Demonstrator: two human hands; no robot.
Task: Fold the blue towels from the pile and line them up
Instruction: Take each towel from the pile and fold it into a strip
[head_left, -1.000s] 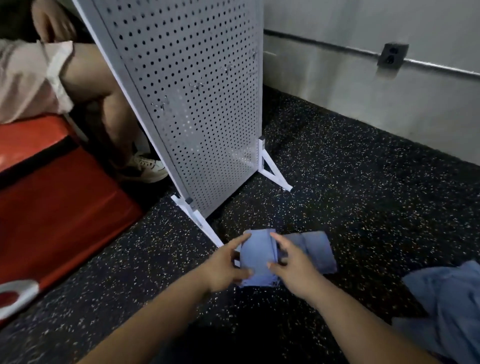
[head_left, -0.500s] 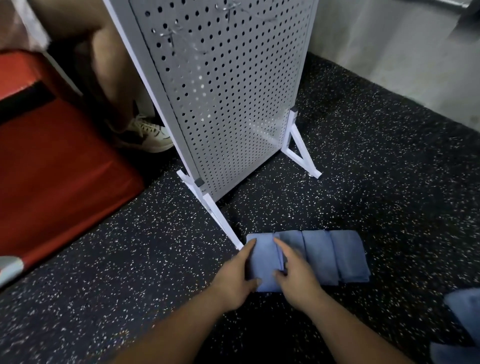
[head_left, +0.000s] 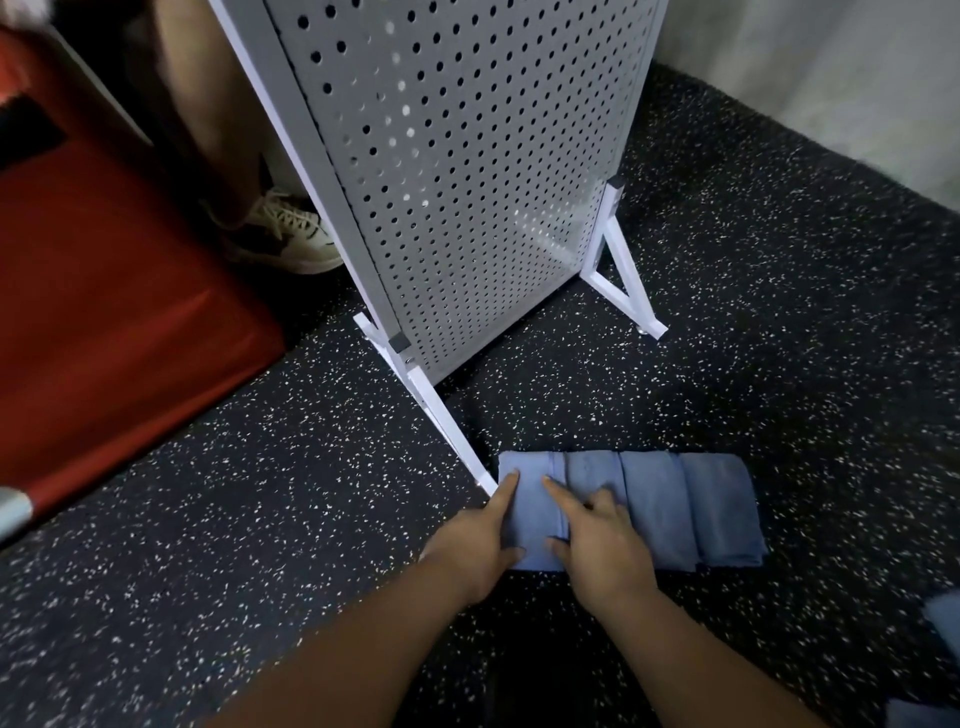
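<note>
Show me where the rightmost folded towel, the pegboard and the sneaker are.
Rightmost towel (head_left: 719, 506): head view, middle of its top face.
Pegboard (head_left: 467, 182): head view, centre of the perforated panel.
Sneaker (head_left: 283, 228): head view, on its laced upper.

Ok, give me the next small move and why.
Probably lift both hands and reach right for another towel: the left hand and right hand press the leftmost folded towel, flush in a row of four; the blue pile lies lower right.
</note>
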